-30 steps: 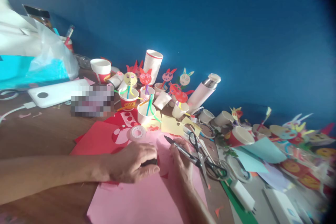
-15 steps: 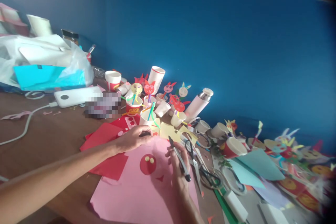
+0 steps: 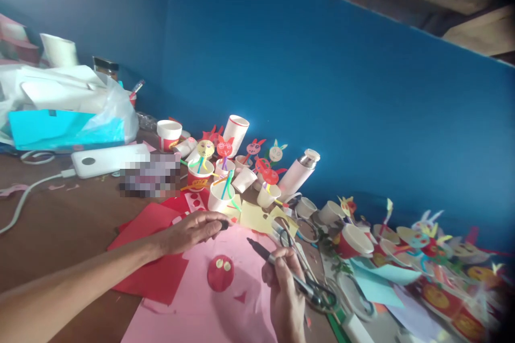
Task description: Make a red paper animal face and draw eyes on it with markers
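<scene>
My left hand (image 3: 203,229) pinches a small black cap (image 3: 224,224) above the top of a pink paper sheet (image 3: 201,311). In my right hand (image 3: 285,281) is a black marker (image 3: 261,251), its uncapped tip pointing up and left. On the pink sheet lies a red paper circle (image 3: 220,277) with two small pale dots near its top. A small red paper piece (image 3: 240,297) sits just right of and below the circle. Red paper (image 3: 151,278) lies partly under my left forearm.
Behind my hands stand a white cup (image 3: 221,196) with straws, a red cup (image 3: 200,177) and a pink flask (image 3: 300,171). Scissors (image 3: 317,292) lie right of my right hand. Yellow paper scraps (image 3: 255,217), a power bank (image 3: 108,161) and teal sheets (image 3: 374,284) lie around.
The view has tilted up and shifted slightly. My left hand has turned so the black cap shows more clearly. My right hand has changed the marker's angle, its tip now further left.
</scene>
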The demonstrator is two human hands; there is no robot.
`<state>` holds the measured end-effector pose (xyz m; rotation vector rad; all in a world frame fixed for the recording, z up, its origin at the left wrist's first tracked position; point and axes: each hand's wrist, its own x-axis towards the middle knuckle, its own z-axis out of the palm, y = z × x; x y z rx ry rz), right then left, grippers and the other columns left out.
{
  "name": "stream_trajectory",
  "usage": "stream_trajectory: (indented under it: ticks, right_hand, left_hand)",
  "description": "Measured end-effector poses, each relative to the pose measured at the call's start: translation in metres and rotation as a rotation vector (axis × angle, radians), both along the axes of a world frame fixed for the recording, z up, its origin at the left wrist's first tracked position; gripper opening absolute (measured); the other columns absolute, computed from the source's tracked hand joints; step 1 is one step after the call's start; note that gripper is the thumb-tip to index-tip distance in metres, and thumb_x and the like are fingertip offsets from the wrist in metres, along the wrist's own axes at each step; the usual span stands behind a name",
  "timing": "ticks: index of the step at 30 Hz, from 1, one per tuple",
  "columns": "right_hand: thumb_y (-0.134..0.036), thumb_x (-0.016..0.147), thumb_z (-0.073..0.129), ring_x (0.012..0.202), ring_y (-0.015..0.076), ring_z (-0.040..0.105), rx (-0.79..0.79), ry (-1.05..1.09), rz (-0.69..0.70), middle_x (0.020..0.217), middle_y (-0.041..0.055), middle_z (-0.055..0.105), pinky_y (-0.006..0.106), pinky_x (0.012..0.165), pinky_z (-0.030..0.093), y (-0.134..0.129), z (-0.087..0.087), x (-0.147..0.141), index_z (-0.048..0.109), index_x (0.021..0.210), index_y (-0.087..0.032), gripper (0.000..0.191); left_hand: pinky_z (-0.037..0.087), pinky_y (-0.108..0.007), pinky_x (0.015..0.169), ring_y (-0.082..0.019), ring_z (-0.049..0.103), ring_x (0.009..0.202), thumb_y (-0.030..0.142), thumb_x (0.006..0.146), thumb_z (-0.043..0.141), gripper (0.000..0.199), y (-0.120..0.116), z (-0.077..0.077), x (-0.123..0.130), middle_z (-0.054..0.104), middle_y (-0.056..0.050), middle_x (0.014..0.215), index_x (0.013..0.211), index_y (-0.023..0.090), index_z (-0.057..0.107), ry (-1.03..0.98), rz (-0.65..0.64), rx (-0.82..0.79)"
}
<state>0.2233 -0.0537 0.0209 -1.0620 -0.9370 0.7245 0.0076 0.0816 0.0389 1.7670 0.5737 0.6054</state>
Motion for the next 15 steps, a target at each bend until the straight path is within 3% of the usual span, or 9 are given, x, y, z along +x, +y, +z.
stream_trajectory:
  ticks: [6, 10, 15]
  right_hand:
    - [-0.053, 0.094, 0.059, 0.066, 0.0163, 0.063, 0.079, -0.074, 0.191, 0.073, 0.0035, 0.07, 0.027, 0.065, 0.051, -0.005, 0.001, -0.004, 0.073, 0.095, -0.02, 0.035]
    - [-0.049, 0.095, 0.058, 0.06, 0.0153, 0.063, -0.01, -0.091, 0.174, 0.064, 0.0014, 0.068, 0.026, 0.062, 0.051, -0.008, 0.003, -0.004, 0.071, 0.092, -0.019, 0.033]
    - [-0.044, 0.091, 0.064, 0.054, 0.0138, 0.062, -0.08, -0.149, 0.1, 0.06, -0.0005, 0.066, 0.024, 0.055, 0.051, -0.009, 0.014, -0.011, 0.063, 0.077, -0.02, 0.027]
  left_hand:
    - [0.045, -0.027, 0.078, -0.02, 0.058, 0.088, 0.047, 0.098, 0.048, 0.036, -0.002, 0.002, -0.001, 0.066, -0.005, 0.098, 0.107, 0.019, 0.069, 0.105, -0.066, 0.339]
    - [0.044, -0.027, 0.077, -0.02, 0.059, 0.086, 0.047, 0.1, 0.046, 0.038, -0.004, 0.003, 0.001, 0.067, -0.007, 0.097, 0.109, 0.018, 0.069, 0.126, -0.089, 0.518]
    - [0.042, -0.027, 0.074, -0.019, 0.058, 0.079, 0.054, 0.102, 0.041, 0.047, -0.005, -0.004, 0.002, 0.065, -0.005, 0.088, 0.107, 0.017, 0.069, 0.113, -0.126, 0.608]
